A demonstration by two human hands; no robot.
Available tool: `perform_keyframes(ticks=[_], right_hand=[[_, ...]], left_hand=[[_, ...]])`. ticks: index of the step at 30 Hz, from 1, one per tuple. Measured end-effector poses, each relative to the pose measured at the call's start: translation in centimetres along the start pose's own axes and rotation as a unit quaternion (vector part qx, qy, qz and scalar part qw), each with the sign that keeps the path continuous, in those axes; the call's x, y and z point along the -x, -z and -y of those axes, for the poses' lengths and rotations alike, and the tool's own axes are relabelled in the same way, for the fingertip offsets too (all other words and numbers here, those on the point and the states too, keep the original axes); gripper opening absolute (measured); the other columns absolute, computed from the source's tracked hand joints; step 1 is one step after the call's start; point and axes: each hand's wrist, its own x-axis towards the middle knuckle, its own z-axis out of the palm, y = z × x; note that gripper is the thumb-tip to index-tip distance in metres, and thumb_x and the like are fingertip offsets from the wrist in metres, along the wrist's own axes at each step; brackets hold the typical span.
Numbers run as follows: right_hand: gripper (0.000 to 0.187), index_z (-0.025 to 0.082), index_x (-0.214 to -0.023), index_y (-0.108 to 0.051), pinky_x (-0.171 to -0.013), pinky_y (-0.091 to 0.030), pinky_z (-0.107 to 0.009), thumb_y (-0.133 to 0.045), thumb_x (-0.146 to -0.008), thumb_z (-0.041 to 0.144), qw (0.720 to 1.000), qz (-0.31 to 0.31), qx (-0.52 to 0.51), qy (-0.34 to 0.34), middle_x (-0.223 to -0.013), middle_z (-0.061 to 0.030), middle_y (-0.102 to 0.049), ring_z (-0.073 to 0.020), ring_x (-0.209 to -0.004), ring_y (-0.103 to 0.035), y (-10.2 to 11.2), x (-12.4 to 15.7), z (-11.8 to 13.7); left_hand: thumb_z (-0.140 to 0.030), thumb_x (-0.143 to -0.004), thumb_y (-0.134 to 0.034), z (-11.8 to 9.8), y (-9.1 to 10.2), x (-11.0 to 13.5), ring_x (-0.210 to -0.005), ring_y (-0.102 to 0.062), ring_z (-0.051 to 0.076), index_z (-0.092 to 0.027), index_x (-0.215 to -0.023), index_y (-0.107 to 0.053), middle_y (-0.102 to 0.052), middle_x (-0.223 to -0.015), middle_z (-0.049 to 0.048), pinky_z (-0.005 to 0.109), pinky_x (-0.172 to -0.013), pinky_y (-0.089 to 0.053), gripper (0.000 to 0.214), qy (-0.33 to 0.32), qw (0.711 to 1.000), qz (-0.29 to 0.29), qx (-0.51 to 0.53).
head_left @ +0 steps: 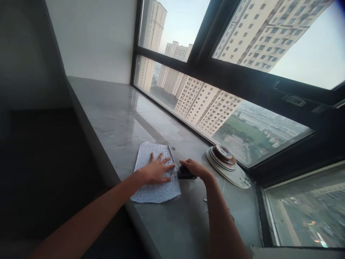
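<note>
A printed sheaf of paper (147, 154) lies flat on the grey marble window sill (115, 115). My left hand (157, 169) rests on it with fingers spread flat, pressing it down. My right hand (195, 168) is closed over a small black object, apparently a stapler (184, 174), at the paper's right edge. What part of the paper sits inside the black object is hidden by my fingers.
A stack of plates (225, 160), the top one with a dark patterned rim, stands to the right by the window glass (215, 111). The dark window frame (242, 81) runs behind. The sill's front edge (107, 162) drops into a dark space on the left.
</note>
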Motion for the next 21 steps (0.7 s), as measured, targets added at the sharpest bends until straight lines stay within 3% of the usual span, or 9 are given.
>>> perform_keyframes(ticks=[4, 9, 14, 21], right_hand=[[0.050, 0.018, -0.055, -0.048, -0.050, -0.025, -0.024, -0.047, -0.094, 0.049, 0.996, 0.016, 0.084, -0.020, -0.050, 0.0052, -0.037, -0.0097, -0.050, -0.033, -0.3, 0.2, 1.0], [0.046, 0.015, -0.056, -0.055, -0.052, -0.027, -0.025, -0.048, -0.097, 0.035, 0.992, -0.001, 0.126, -0.027, -0.050, 0.0038, -0.043, -0.0105, -0.050, -0.038, -0.9, 0.2, 2.1], [0.043, 0.013, -0.062, -0.065, -0.053, -0.030, -0.023, -0.052, -0.097, 0.033, 0.990, 0.002, 0.142, 0.000, -0.051, 0.0032, -0.049, -0.0104, -0.052, -0.043, -1.2, 0.0, 3.0], [0.050, 0.009, -0.079, -0.074, -0.054, -0.034, -0.022, -0.043, -0.104, 0.040, 0.981, -0.011, 0.195, 0.005, -0.061, -0.0021, -0.062, -0.0117, -0.057, -0.050, -2.0, -0.4, 3.9]], left_hand=[[-0.066, -0.083, -0.062, -0.6, 0.5, 0.2, -0.149, -0.009, 0.053, -0.036, -0.151, -0.040, -0.025, -0.165, 0.0128, 0.088, -0.101, 0.000, 0.077, 0.003, 1.000, -0.007, -0.007], [-0.057, -0.089, -0.060, -2.3, -0.2, 1.3, -0.144, -0.032, 0.042, -0.033, -0.143, -0.051, -0.042, -0.156, 0.0146, 0.085, -0.106, -0.007, 0.060, 0.000, 0.999, -0.053, -0.011], [-0.061, -0.084, -0.065, -2.5, -1.8, 1.9, -0.146, -0.031, 0.041, -0.034, -0.146, -0.047, -0.038, -0.159, 0.0135, 0.084, -0.108, -0.007, 0.070, 0.009, 0.996, -0.085, 0.004], [-0.065, -0.081, -0.065, -2.3, -2.4, 1.8, -0.148, -0.028, 0.039, -0.033, -0.148, -0.042, -0.035, -0.161, 0.0130, 0.078, -0.114, -0.002, 0.079, 0.012, 0.995, -0.097, 0.017]])
